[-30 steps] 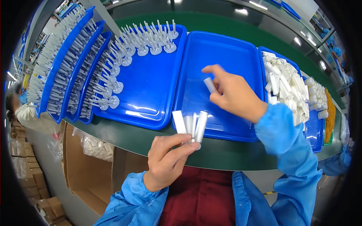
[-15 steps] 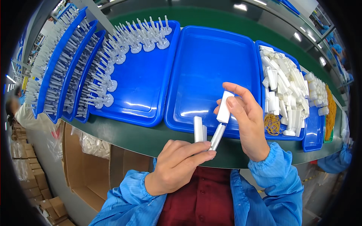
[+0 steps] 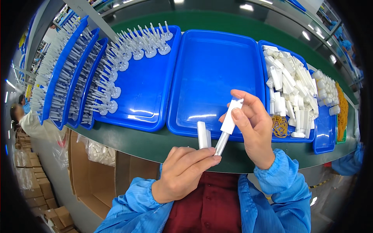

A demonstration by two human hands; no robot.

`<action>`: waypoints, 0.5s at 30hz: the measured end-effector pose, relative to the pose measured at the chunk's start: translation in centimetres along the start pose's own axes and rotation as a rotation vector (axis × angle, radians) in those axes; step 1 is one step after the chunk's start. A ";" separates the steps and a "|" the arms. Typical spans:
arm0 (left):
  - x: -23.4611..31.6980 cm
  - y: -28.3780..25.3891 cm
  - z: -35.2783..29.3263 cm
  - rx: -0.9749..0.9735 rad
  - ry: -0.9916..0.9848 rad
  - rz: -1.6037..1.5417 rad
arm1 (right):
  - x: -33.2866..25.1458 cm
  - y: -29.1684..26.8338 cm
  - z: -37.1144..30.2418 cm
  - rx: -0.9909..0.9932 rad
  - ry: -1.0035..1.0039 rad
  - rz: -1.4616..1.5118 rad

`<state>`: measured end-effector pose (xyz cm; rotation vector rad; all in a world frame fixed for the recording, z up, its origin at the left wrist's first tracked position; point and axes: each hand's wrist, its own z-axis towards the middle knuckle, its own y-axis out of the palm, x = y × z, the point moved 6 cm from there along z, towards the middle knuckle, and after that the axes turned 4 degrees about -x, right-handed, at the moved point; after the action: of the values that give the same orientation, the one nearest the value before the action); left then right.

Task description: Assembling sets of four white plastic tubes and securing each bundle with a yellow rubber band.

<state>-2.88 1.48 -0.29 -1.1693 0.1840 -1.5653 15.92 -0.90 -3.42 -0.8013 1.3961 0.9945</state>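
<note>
My left hand (image 3: 182, 171) grips a small bundle of white plastic tubes (image 3: 203, 135) upright, just above the near edge of the green bench. My right hand (image 3: 254, 128) pinches a white flat cap (image 3: 230, 116) fitted on the top of one slanted tube (image 3: 222, 143) whose lower end sits in my left hand's fingers. Both hands hover in front of the empty blue tray (image 3: 217, 73) in the middle.
A blue tray (image 3: 149, 97) to the left holds rows of upright white pins on round bases. Further left stand several stacked trays (image 3: 62, 77) full of them. At the right, a tray (image 3: 293, 89) holds loose white caps and rubber bands (image 3: 279, 126). Cardboard boxes (image 3: 83, 159) sit below the bench.
My right hand came back from over the middle tray with a white cap and brought it down onto a tube held in my left hand. The bundle in my left hand looks smaller.
</note>
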 end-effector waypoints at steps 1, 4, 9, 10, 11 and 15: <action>0.0 0.0 0.0 -0.002 0.000 0.000 | 0.1 0.0 0.0 -0.015 0.010 -0.009; 0.2 0.0 0.0 0.008 0.020 0.033 | -0.6 -0.1 -0.6 -0.033 -0.036 -0.109; 0.2 0.2 -0.5 0.080 0.046 0.022 | -0.7 -0.4 -1.6 -0.016 -0.080 -0.096; 0.4 0.4 -0.4 0.047 0.081 0.024 | -0.7 -0.5 -1.7 -0.006 -0.077 -0.059; 0.5 0.5 -0.3 0.047 0.098 0.038 | -0.7 -0.6 -1.8 0.005 -0.074 -0.022; 1.3 1.0 -0.4 0.052 0.156 0.056 | -0.8 -1.0 -2.1 -0.010 -0.083 -0.052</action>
<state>-2.40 -0.15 -0.40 -0.9942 0.2751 -1.6027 16.01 -3.30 -2.82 -0.7912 1.2939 0.9847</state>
